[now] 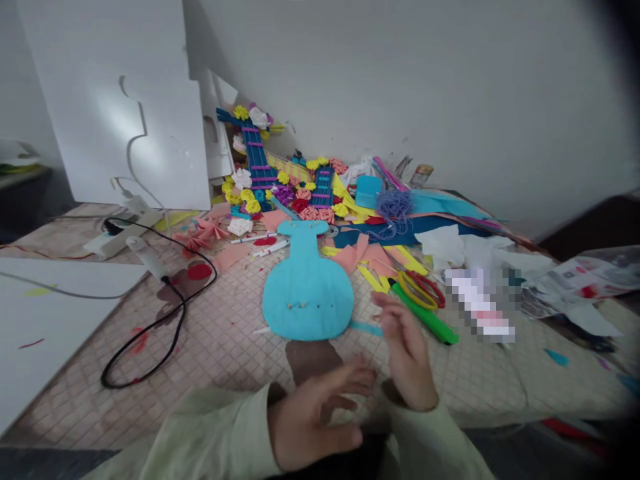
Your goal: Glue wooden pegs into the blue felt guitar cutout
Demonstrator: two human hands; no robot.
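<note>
A light-blue guitar-shaped cutout (pixel 309 283) lies flat on the patterned tablecloth, with a few small pins or dots on its body and its head end. Below its rounded end, my left hand (pixel 320 413) hovers palm inward, its fingers stretched and thumb apart, holding nothing. Just right of the cutout, my right hand (pixel 407 350) is raised with fingers extended and nothing visible in it. A narrow light-blue strip (pixel 367 328) lies beside the right fingertips. Red and yellow scissors (pixel 420 290) rest on a green tool, perhaps a cutter (pixel 430 320), farther right.
Behind sit paper flowers (pixel 247 197), dark-blue fretted strips (pixel 257 157), purple yarn (pixel 395 207) and paper scraps. At left are a glue gun (pixel 147 258) with a looping black cable, a power strip (pixel 123 230) and white boards (pixel 105 100). White tissue (pixel 440 245) lies right.
</note>
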